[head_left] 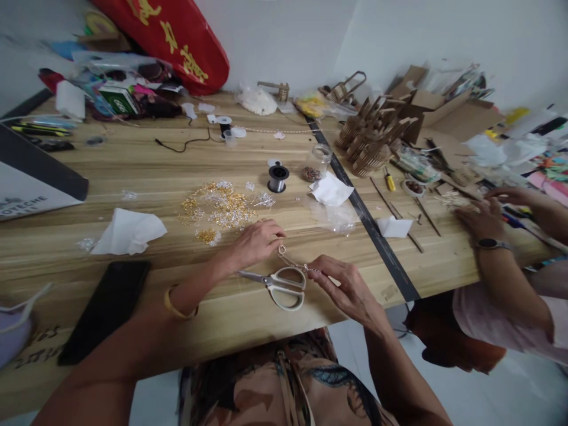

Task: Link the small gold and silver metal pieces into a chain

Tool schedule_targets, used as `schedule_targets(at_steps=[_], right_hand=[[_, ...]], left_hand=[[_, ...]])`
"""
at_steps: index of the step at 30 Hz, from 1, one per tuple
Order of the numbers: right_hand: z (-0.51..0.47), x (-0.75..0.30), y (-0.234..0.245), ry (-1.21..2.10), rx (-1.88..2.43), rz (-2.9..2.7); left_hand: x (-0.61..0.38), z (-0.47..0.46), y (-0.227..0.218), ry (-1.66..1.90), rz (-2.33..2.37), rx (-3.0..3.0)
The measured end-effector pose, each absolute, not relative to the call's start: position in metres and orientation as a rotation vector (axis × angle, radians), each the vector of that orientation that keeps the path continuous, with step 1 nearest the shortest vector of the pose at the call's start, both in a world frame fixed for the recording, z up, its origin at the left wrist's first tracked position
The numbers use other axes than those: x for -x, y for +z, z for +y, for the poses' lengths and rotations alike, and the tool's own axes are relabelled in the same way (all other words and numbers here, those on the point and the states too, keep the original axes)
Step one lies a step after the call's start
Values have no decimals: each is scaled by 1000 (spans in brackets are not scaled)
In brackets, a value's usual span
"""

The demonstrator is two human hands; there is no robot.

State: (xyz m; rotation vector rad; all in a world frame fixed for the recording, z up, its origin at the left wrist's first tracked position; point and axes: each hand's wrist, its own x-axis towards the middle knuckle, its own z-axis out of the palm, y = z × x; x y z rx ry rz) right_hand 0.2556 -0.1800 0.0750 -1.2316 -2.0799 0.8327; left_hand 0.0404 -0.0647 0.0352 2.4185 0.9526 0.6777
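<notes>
A thin chain or beaded cord (291,261) with a small ring at its left end stretches just above the table. My right hand (350,290) pinches its right end between thumb and fingers. My left hand (260,241) is beside the ring, fingertips pressed together; whatever they hold is too small to make out. Below the cord, scissors with cream handles (287,299) lie with their blades pointing left. A heap of gold and silver jewellery findings (231,207) spreads just beyond my left hand.
A wire spool (278,179) and a glass jar of beads (317,163) stand farther back. White paper (128,231) and a black phone (105,310) lie at left. A co-worker's hands (483,219) are at right, near bamboo baskets (373,139).
</notes>
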Motion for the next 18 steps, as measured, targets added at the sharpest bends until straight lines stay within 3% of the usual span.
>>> schedule_targets(at_steps=[9,18], right_hand=[[-173,-273,87,839,1342,-2036],[-113,-288,101,1042,1240,-1714]], left_hand=[[-72,-6,14,575,1189,-2309],[-80,-9,15,484,658,-2014]])
